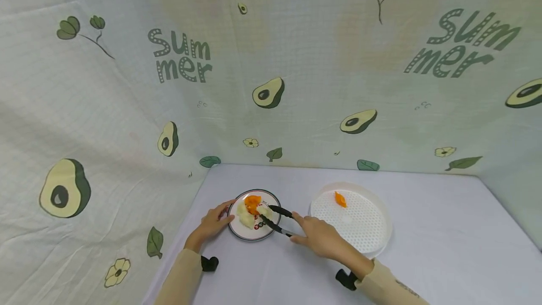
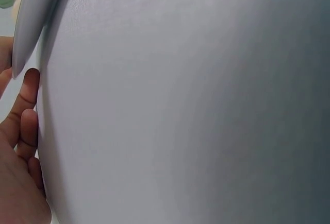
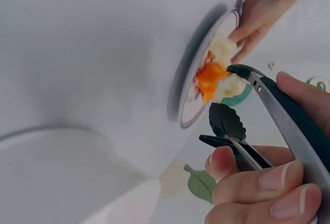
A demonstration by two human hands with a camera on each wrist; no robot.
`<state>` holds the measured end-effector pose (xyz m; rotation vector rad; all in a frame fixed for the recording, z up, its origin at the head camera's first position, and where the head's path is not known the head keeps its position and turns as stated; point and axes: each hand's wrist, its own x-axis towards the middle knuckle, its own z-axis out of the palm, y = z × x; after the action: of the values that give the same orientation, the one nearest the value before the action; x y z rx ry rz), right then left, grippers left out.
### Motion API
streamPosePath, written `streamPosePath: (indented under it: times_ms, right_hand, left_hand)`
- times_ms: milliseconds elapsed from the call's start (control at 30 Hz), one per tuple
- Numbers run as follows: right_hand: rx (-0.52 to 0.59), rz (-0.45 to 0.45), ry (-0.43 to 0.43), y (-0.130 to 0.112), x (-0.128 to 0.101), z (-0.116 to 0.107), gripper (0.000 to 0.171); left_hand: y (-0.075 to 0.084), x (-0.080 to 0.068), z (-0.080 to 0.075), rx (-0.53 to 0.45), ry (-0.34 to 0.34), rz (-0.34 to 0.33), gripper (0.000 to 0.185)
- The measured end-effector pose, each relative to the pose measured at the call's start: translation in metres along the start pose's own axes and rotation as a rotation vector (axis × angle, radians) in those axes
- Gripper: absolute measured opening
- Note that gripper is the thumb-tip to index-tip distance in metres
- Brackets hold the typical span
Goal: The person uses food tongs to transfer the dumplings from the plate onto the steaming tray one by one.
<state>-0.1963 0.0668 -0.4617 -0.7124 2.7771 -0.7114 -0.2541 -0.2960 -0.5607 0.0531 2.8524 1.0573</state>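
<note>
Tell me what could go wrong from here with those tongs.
The pale piece by the tongs lies close against the orange food, so closing them might catch both. The left hand touches only one side of the plate, so a hard push could turn or tilt it. Anything carried towards the tray might drop onto the table between.

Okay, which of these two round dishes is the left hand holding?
The smaller plate, dark-ringed: the left hand holds its edge. The larger, plain white tray lies away from that hand.
</note>
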Motion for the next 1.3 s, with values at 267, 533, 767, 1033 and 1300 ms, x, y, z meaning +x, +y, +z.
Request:
streamPosePath:
  times_ms: [267, 533, 767, 1033, 1300]
  right_hand:
    - [0.012, 0.017, 0.055, 0.013, -0.019, -0.019, 0.067]
    - [0.002, 0.043, 0.099, 0.037, -0.042, -0.041, 0.069]
    - [-0.024, 0.063, 0.115, 0.061, -0.062, -0.057, 0.073]
    - [-0.025, 0.125, 0.085, 0.085, -0.071, -0.058, 0.074]
    - [-0.037, 0.159, 0.05, 0.098, -0.069, -0.053, 0.075]
  left_hand:
    - [-0.004, -0.002, -0.001, 0.033, 0.007, 0.002, 0.052]
    - [-0.004, -0.004, -0.001, 0.036, 0.004, 0.006, 0.052]
    - [-0.001, -0.004, 0.0, 0.053, 0.007, 0.005, 0.053]
    - [0.002, -0.003, 0.001, 0.039, 0.008, 0.013, 0.053]
    - [-0.001, -0.003, 0.001, 0.028, 0.011, 0.011, 0.053]
